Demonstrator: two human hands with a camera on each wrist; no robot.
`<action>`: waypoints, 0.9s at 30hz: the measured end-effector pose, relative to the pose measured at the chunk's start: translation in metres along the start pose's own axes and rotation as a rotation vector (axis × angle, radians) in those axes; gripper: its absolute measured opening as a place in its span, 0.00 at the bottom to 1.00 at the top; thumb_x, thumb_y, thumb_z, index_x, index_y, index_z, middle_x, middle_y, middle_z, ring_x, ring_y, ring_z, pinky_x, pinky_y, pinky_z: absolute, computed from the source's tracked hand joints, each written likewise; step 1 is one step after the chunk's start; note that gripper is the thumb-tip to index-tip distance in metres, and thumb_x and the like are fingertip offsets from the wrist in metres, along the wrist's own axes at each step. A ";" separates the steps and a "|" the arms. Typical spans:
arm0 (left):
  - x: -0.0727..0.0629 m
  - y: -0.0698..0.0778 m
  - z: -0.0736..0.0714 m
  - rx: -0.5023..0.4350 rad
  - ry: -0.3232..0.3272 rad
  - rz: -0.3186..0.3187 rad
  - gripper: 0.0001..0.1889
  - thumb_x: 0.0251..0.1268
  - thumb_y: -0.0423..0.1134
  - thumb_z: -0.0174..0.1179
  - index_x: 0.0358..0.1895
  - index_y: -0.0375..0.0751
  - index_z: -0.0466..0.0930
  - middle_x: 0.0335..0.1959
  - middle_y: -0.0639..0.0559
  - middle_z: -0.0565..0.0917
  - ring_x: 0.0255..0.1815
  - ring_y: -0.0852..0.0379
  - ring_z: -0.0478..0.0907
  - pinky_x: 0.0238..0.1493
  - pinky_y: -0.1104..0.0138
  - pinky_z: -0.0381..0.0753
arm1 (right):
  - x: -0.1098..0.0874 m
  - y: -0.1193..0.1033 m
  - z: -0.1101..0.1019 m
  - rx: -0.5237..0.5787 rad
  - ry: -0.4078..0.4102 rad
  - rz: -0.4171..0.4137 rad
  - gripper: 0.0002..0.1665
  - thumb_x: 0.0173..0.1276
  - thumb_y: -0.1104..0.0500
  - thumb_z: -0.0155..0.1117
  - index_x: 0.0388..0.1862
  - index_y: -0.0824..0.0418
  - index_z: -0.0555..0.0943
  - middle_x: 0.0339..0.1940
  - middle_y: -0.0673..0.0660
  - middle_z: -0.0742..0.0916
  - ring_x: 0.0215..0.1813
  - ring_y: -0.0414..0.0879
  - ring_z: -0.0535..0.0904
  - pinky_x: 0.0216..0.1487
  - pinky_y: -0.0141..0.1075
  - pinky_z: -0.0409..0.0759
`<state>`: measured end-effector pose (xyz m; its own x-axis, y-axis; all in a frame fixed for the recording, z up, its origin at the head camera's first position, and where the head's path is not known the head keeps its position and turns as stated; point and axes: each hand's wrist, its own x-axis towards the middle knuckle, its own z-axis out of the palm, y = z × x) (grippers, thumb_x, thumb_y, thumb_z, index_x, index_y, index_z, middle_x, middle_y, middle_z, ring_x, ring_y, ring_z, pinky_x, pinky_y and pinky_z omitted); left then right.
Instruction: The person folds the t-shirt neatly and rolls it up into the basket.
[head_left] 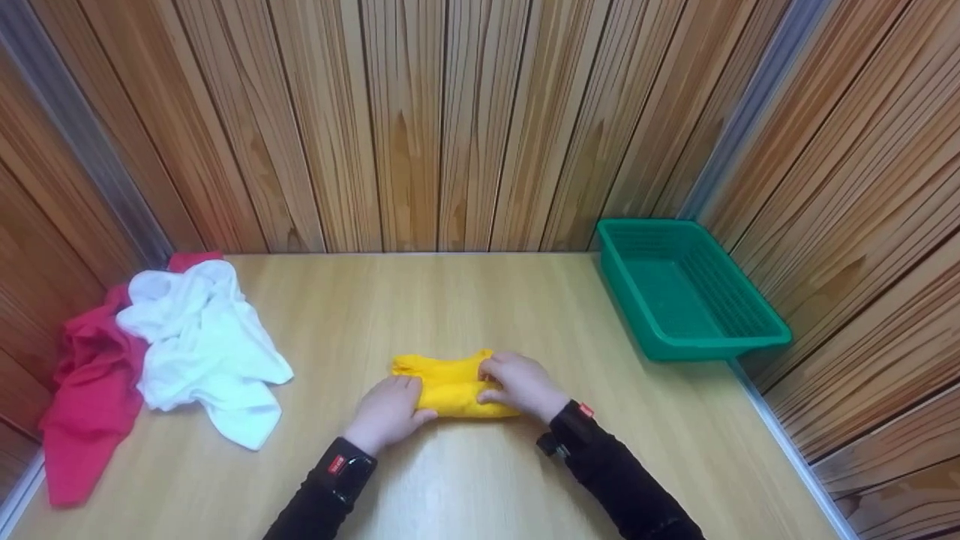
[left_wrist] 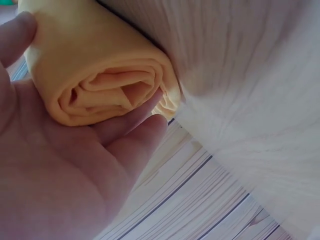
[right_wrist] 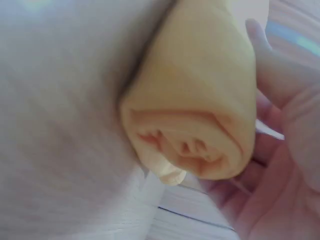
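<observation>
A yellow cloth (head_left: 453,399), partly rolled up, lies on the table in the middle of the head view. My left hand (head_left: 388,410) grips the left end of the roll, with the thumb on its near side. At the other end, my right hand (head_left: 523,384) holds the roll between thumb and fingers. A flat, unrolled strip of the same cloth shows beyond the roll. In the left wrist view, the spiral layers of the rolled cloth (left_wrist: 100,45) face the camera. The right wrist view shows the folded layers at the opposite end of the roll (right_wrist: 200,75).
At the left of the table (head_left: 322,307), a crumpled white cloth (head_left: 202,337) lies partly over a red cloth (head_left: 90,405). A green plastic basket (head_left: 637,300) stands at the back right by the wall. Wood-panelled walls (head_left: 442,127) enclose the back and sides.
</observation>
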<state>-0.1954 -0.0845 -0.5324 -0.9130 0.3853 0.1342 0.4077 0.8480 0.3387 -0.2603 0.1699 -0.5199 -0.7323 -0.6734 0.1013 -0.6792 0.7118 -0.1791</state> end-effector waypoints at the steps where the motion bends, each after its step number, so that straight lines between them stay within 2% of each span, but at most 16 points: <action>1: 0.000 0.000 0.000 -0.003 0.001 0.003 0.25 0.64 0.51 0.65 0.49 0.30 0.75 0.47 0.34 0.81 0.50 0.36 0.78 0.54 0.46 0.75 | -0.003 -0.003 0.001 -0.047 0.036 -0.030 0.19 0.62 0.44 0.72 0.44 0.55 0.82 0.39 0.49 0.80 0.42 0.45 0.75 0.46 0.40 0.77; 5: 0.001 0.000 0.000 0.001 0.003 0.005 0.24 0.64 0.52 0.64 0.48 0.32 0.76 0.47 0.35 0.81 0.49 0.37 0.78 0.53 0.47 0.75 | -0.015 -0.013 0.007 -0.212 0.148 -0.139 0.18 0.67 0.49 0.68 0.51 0.56 0.81 0.46 0.53 0.81 0.51 0.48 0.75 0.51 0.43 0.77; 10: 0.001 -0.001 0.001 0.001 0.010 0.001 0.23 0.64 0.51 0.64 0.47 0.32 0.76 0.46 0.35 0.82 0.48 0.37 0.79 0.52 0.47 0.76 | -0.024 -0.021 0.013 -0.325 0.186 -0.197 0.30 0.59 0.44 0.73 0.54 0.58 0.78 0.49 0.55 0.80 0.52 0.50 0.75 0.48 0.43 0.78; 12: 0.001 -0.002 0.001 -0.001 0.013 -0.002 0.23 0.64 0.51 0.65 0.46 0.32 0.77 0.45 0.34 0.82 0.48 0.37 0.79 0.52 0.47 0.76 | -0.024 -0.022 0.013 -0.335 0.181 -0.198 0.33 0.55 0.43 0.76 0.54 0.58 0.78 0.49 0.55 0.80 0.52 0.50 0.75 0.48 0.43 0.78; 14: 0.001 -0.003 0.002 0.000 0.014 -0.006 0.23 0.64 0.51 0.65 0.46 0.32 0.77 0.45 0.35 0.82 0.47 0.37 0.79 0.52 0.47 0.76 | -0.022 -0.023 0.014 -0.335 0.184 -0.200 0.32 0.53 0.44 0.78 0.52 0.58 0.78 0.48 0.55 0.80 0.51 0.50 0.75 0.47 0.43 0.78; 22: 0.002 -0.004 0.002 -0.010 0.047 -0.004 0.21 0.61 0.50 0.67 0.44 0.34 0.77 0.40 0.37 0.83 0.43 0.38 0.80 0.48 0.48 0.78 | -0.013 -0.020 0.019 -0.342 0.256 -0.270 0.15 0.53 0.55 0.72 0.37 0.57 0.79 0.36 0.53 0.81 0.41 0.49 0.76 0.43 0.42 0.77; 27: 0.002 -0.004 0.002 -0.015 0.051 0.007 0.23 0.59 0.50 0.70 0.45 0.34 0.76 0.40 0.38 0.82 0.43 0.39 0.80 0.48 0.48 0.78 | -0.009 -0.018 0.014 -0.290 0.196 -0.269 0.13 0.55 0.56 0.71 0.39 0.56 0.81 0.36 0.52 0.83 0.41 0.49 0.78 0.45 0.41 0.78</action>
<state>-0.1986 -0.0865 -0.5356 -0.9099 0.3719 0.1839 0.4142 0.8397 0.3512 -0.2404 0.1601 -0.5308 -0.5041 -0.8117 0.2951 -0.8121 0.5618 0.1580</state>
